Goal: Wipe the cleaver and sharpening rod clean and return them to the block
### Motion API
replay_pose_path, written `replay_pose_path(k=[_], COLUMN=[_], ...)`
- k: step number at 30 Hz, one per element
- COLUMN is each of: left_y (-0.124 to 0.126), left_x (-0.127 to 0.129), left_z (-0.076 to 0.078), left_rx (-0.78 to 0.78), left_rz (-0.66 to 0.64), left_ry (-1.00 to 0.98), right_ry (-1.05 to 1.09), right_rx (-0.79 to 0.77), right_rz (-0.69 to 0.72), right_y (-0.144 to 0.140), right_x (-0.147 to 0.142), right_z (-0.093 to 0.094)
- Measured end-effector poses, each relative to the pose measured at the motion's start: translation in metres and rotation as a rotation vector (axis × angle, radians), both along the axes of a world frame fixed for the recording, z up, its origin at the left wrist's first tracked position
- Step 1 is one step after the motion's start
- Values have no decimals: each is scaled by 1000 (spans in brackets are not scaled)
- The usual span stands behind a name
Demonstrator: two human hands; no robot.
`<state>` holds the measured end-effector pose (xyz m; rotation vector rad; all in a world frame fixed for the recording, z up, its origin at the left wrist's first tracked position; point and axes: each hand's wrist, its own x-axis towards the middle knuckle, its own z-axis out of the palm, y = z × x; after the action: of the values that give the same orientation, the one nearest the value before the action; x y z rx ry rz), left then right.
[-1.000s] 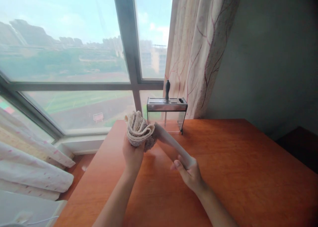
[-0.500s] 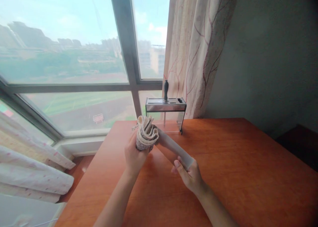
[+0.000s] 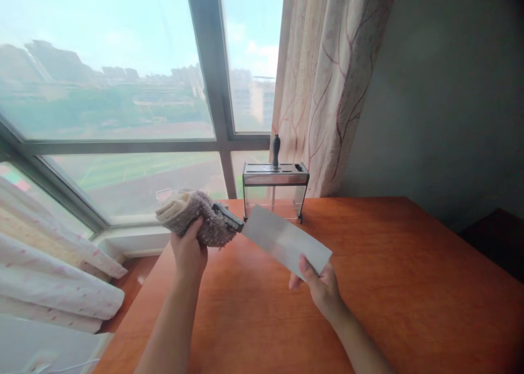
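Note:
A cleaver [image 3: 284, 241] with a wide pale blade hangs over the orange wooden table [image 3: 393, 286]. My right hand [image 3: 321, 285] pinches the blade's far end from below. My left hand [image 3: 189, 249] grips a folded beige and grey cloth [image 3: 194, 219] that is wrapped around the dark handle, of which only a short bit shows next to the blade. Both hands are raised above the tabletop, left of its middle.
A metal and clear knife block [image 3: 275, 191] stands at the table's back edge with one black handle [image 3: 275, 149] sticking up. Behind it are a large window and a patterned curtain [image 3: 327, 84]. White fabric [image 3: 53, 286] lies low at the left.
My left hand slid the cloth leftward along the knife, from the blade onto the handle. The blade turned so its flat side now faces me, and my right hand shifted slightly right.

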<state>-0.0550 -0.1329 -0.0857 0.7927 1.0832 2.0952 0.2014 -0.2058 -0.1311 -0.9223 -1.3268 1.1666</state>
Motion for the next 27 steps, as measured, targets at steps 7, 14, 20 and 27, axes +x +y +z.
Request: replay_pose_path(k=[7,14,20,27], left_y=[3,1,-10,-35], left_x=[-12,0,32,89], left_z=[-2,-6,-16,-23], left_rx=[7,139,-108,-437], left_rz=[-365,-322,-467,-670], left_ry=[-463,-408,-571,-506], right_ry=[314,119,13,25], right_rx=[-112,-92,-84,-50], right_rz=[22,67,71,-40], right_y=[10,5,0,7], right_x=[-2,-6,-19,-19], right_z=[1,2,-5,-14])
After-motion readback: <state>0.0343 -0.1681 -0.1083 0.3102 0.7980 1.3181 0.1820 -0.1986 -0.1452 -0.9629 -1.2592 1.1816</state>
